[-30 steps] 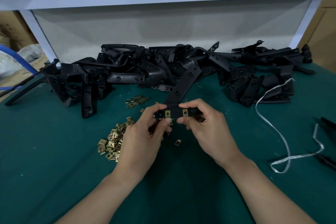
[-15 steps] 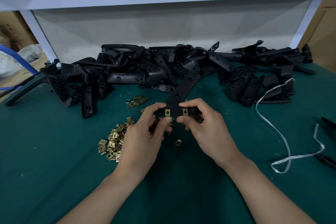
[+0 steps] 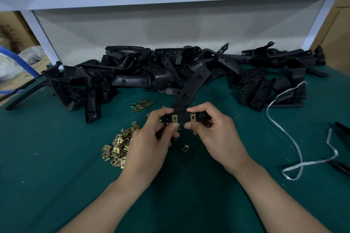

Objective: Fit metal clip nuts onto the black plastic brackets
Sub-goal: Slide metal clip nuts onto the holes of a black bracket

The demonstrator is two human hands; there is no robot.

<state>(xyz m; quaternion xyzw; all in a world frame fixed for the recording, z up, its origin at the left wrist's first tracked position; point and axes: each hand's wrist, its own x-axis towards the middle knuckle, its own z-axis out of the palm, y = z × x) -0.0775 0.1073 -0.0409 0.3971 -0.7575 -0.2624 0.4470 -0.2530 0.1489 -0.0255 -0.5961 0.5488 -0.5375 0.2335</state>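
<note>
I see the left hand's (image 3: 149,143) fingers (image 3: 161,114) curled on the near end of the held bracket (image 3: 190,89): index along its top edge, thumb at its lower edge, pinching just left of the left clip nut (image 3: 175,118). The right hand's (image 3: 216,136) fingers (image 3: 197,108) pinch the same end the same way, thumb and index closed right at the right clip nut (image 3: 192,118). Both brass nuts sit on the bracket's cross-piece, side by side with bare black plastic between them.

The bracket is up off the green mat (image 3: 56,157), its long arm running away from me and to the right. Below its held end one loose nut (image 3: 185,147) lies on the mat. Left of that end and nearer me I read the main nut pile (image 3: 117,147); a smaller scatter (image 3: 143,104) lies left of its arm. Beyond its far tip the heap of black brackets (image 3: 132,73) runs across the mat. Well right of it, a white strap (image 3: 295,138) loops.
</note>
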